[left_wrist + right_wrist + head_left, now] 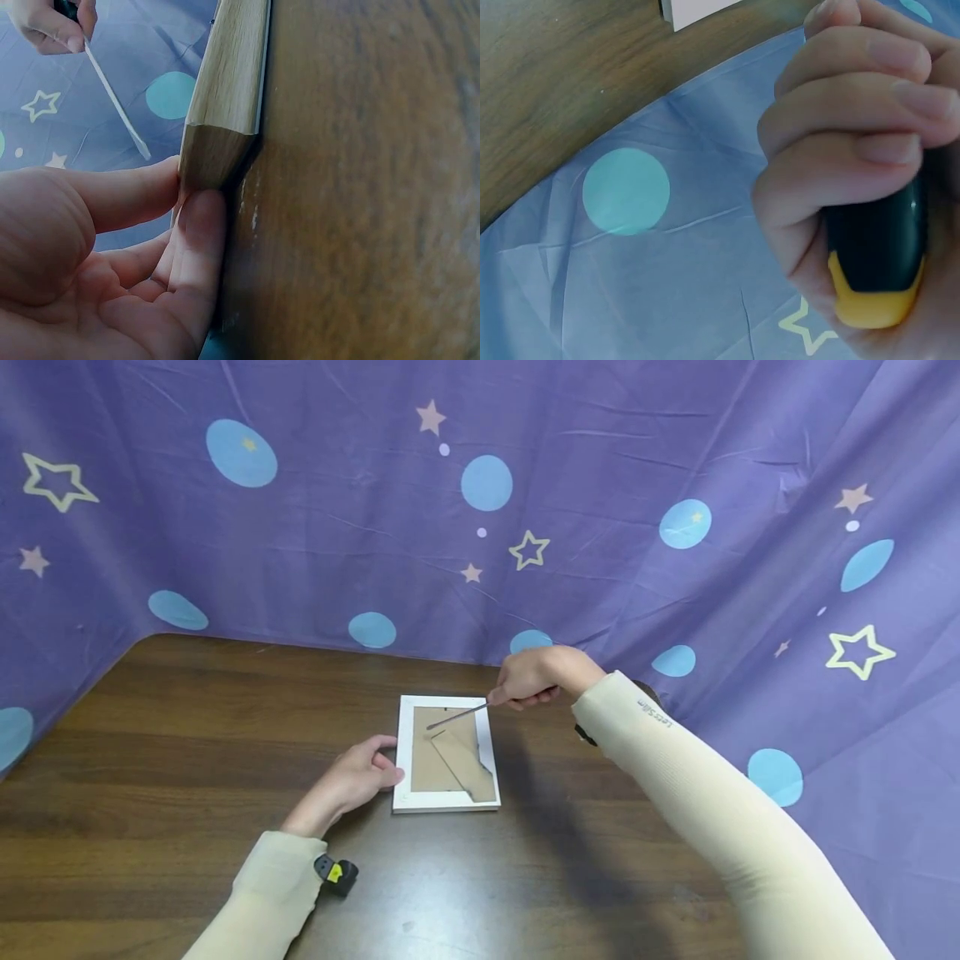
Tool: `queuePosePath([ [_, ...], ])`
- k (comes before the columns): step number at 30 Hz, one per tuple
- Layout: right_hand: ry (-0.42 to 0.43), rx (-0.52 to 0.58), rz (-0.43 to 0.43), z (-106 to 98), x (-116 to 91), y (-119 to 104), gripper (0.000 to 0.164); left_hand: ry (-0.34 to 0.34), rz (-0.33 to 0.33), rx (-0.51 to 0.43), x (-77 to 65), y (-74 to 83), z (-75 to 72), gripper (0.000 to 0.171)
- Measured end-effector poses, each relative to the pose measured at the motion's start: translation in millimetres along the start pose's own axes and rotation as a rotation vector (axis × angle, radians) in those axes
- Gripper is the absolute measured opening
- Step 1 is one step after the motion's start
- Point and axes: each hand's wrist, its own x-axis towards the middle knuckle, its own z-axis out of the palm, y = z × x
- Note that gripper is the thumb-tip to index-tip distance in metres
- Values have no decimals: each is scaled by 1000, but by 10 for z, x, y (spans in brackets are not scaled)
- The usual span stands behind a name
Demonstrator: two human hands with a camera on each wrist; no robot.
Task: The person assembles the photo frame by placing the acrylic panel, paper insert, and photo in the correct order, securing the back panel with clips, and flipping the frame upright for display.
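A white-bordered picture frame (405, 752) lies on the table with its brown backing board (429, 768) facing up. My left hand (358, 779) pinches its left edge, thumb on top. The left wrist view shows the thumb and a finger at the corner of the frame's wood-grained side (225, 82). My right hand (528, 677) grips a screwdriver, whose thin shaft (459, 715) slants down left over the backing board. In the right wrist view curled fingers wrap the screwdriver's black and yellow handle (877, 255). The tip stands clear of the frame in the left wrist view.
The brown wooden table (225, 735) extends around the frame. A purple curtain (315, 543) with stars and blue dots hangs along the table's back and sides. A black and yellow strap device (337, 873) sits at the left wrist.
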Motion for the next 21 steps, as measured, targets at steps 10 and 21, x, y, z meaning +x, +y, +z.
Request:
queuePosePath([
  [10,-60,28,-3,29,110,-101,51,1,16,-9,-6,-5,16,65],
  [21,-7,-65,44,16,146,-390,50,-1,11,-13,-7,-1,-6,66],
])
